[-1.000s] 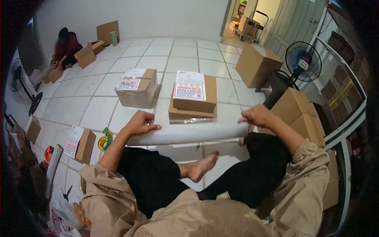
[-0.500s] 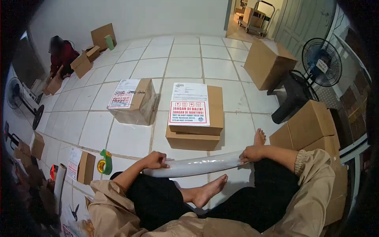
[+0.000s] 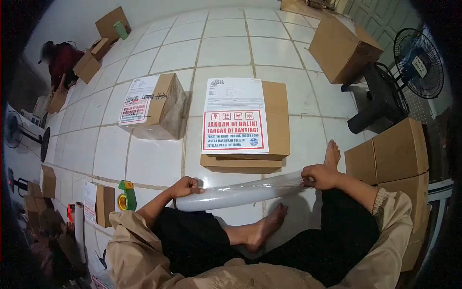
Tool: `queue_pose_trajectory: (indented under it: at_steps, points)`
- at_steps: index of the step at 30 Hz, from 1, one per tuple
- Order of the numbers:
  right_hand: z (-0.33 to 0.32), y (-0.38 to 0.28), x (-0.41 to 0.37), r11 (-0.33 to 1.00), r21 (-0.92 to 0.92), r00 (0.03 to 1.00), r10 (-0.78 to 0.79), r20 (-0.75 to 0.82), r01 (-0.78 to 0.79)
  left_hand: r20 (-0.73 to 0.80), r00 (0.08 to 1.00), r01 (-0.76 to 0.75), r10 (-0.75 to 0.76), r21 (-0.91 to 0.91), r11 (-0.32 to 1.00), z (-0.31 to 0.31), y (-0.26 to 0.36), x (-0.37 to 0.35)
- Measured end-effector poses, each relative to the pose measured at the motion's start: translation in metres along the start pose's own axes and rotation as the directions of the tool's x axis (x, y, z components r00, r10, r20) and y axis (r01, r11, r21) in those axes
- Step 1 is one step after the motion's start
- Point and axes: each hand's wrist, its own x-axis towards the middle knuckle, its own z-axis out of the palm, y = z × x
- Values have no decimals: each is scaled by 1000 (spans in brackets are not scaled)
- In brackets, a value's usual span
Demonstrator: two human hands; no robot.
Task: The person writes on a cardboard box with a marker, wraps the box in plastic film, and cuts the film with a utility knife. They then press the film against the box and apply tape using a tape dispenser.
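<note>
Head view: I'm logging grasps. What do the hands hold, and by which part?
A long roll of clear plastic stretch film, gripped at its two ends: left hand on the left end, right hand on the right end.

Green tape dispenser (image 3: 127,195), black fan (image 3: 417,62), crouching co-worker (image 3: 58,59).

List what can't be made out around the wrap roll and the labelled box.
Head view only.
1. Ends of the wrap roll: covered by the left hand and right hand.
2. The lower box: mostly hidden under the labelled box.
3. Fine print on the white sheet: too small.
</note>
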Motion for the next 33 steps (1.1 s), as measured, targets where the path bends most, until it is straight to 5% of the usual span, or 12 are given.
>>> queue_pose_trajectory:
  at_steps: [8,10,13,18,20,24,27,33]
  points:
    - [-4,9,-5,971,162,985,168,51,-174,-98,985,-141,140,-1,990,0,32,-21]
    - [-6,9,-3,972,170,986,159,38,-164,-128,989,-22,75,373,928,-12,40,-30]
    - [-9,9,-4,970,223,994,103,-33,-93,-205,955,-122,215,387,914,-27,13,-34]
    - [-38,-19,-15,987,156,966,1,-257,41,-322,938,-52,126,227,972,-31,28,-51]
    - [-49,-28,-20,973,71,964,229,-132,-221,-373,919,-70,129,167,983,-30,39,-62]
    - [-51,-26,-37,967,-72,955,227,-192,-244,-493,839,-143,229,207,968,-25,68,-93]
    - [-53,-23,-46,992,-102,940,34,-340,-73,-583,748,-227,318,226,947,-27,74,-105]
    - [-82,-46,-65,944,263,909,279,-308,-201,-693,506,-233,513,463,855,-46,100,-121]
